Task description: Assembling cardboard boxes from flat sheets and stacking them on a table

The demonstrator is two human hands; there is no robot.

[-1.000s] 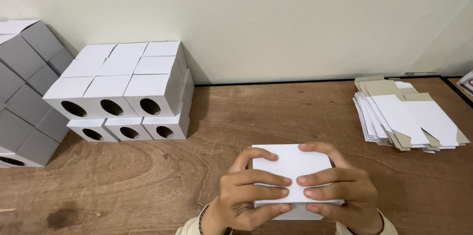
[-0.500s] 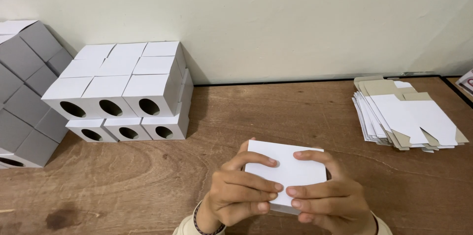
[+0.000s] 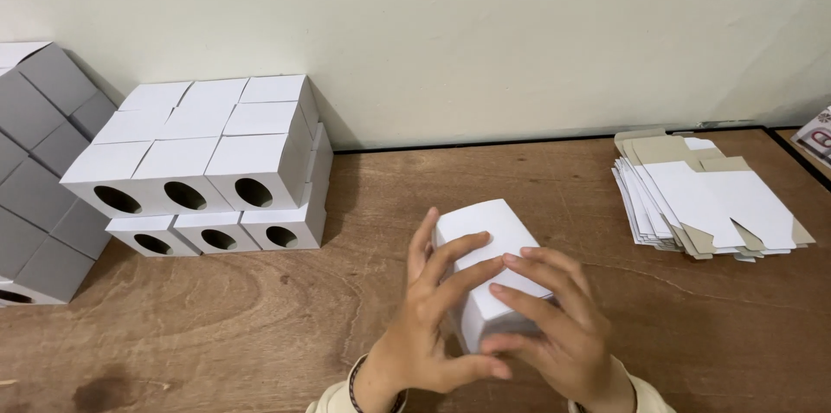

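Both hands, left hand [image 3: 428,326] and right hand [image 3: 554,326], close their grip around a white carton [image 3: 485,244] being folded above the counter [image 3: 389,205], with finished boxes [image 3: 203,162] stacked left and flat blanks [image 3: 710,201] waiting right.

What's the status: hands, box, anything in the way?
Left hand and right hand both gripping the white box, held tilted above the table. Stacked boxes far left, flat blanks far right. Nothing in the way.
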